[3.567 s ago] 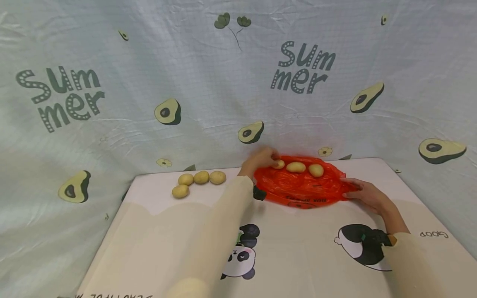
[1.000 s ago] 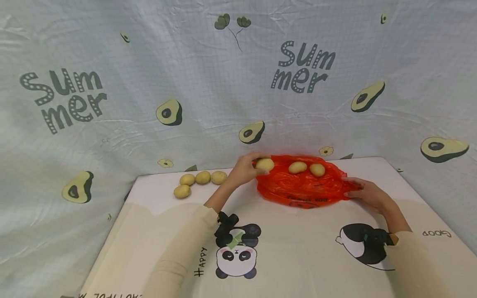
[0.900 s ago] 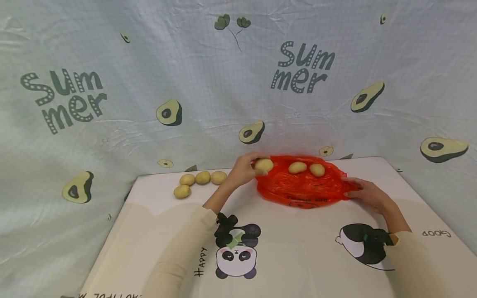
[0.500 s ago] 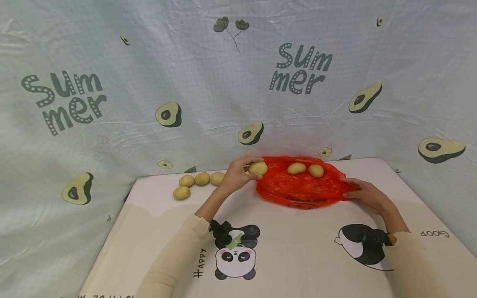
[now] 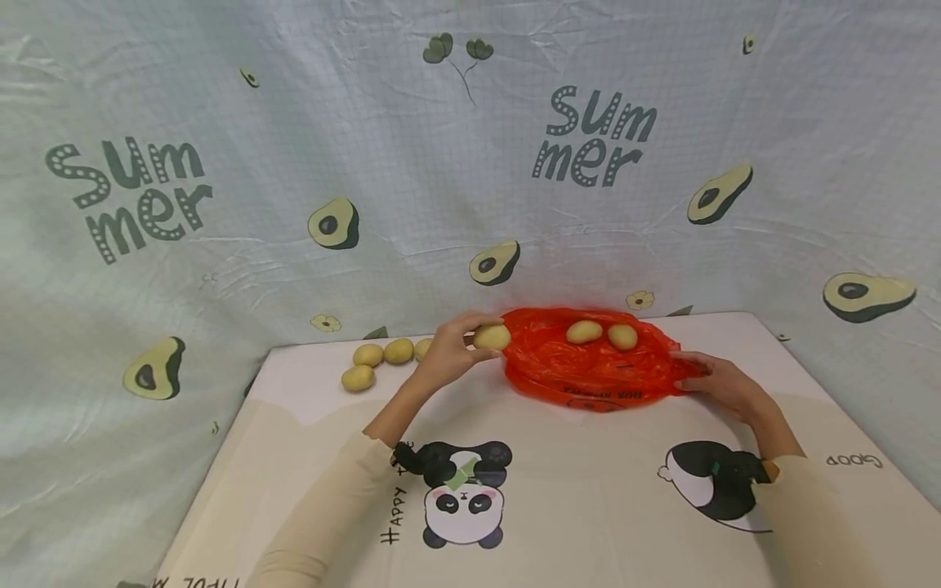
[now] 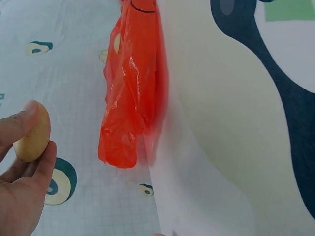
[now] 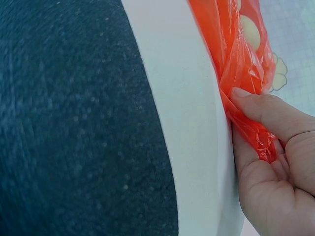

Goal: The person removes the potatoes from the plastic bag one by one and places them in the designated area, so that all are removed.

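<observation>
Between the thumb and fingers of my left hand (image 5: 447, 351) is a potato (image 5: 492, 336), held just left of the red plastic bag (image 5: 581, 371). The left wrist view shows this potato (image 6: 35, 135) in the fingers, apart from the bag. Two more potatoes, one (image 5: 584, 331) left of the other (image 5: 622, 336), lie at the bag near its back side. My right hand (image 5: 724, 385) pinches the bag's gathered right end, and the right wrist view has the thumb (image 7: 261, 108) over the crumpled plastic.
Several potatoes (image 5: 399, 351) lie grouped at the back left of the table, one of them partly behind my left hand. A printed cloth (image 5: 412, 163) hangs upright along the table's back edge. Panda pictures (image 5: 465, 510) decorate the pale tabletop (image 5: 573, 490).
My left hand has taken a potato from the bag's left end and carried it left, past the bag's edge. My right hand has stayed in place on the bag.
</observation>
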Demonstrator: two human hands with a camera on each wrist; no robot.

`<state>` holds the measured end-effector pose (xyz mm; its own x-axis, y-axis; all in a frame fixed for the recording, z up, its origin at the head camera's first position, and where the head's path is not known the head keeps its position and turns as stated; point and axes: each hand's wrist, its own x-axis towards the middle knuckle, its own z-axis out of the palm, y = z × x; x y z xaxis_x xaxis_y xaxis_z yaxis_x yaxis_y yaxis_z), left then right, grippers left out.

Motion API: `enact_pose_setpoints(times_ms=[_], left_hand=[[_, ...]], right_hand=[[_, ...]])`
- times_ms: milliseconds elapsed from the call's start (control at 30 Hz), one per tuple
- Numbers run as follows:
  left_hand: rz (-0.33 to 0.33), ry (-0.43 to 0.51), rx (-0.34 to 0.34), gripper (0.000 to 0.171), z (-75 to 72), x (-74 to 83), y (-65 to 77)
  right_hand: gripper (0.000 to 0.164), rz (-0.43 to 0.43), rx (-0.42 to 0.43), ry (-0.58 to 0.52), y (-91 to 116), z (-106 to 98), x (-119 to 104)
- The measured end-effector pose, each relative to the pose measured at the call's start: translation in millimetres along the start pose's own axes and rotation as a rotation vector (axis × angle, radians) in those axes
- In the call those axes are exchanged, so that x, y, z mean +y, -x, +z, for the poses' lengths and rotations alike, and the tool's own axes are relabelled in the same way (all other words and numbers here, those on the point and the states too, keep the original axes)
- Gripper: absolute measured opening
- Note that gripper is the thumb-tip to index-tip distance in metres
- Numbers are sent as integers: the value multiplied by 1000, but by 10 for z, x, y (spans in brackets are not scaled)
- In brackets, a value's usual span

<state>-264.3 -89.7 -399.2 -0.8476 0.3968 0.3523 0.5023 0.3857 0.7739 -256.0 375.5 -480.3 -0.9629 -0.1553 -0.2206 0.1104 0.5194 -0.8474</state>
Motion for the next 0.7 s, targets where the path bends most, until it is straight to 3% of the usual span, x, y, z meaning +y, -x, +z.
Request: enact_pose_setpoints(times_ms=[700], left_hand=[[-70,20,11,48,-248,-133,240]], right_hand=[[69,12,4,9,-5,6,-11]])
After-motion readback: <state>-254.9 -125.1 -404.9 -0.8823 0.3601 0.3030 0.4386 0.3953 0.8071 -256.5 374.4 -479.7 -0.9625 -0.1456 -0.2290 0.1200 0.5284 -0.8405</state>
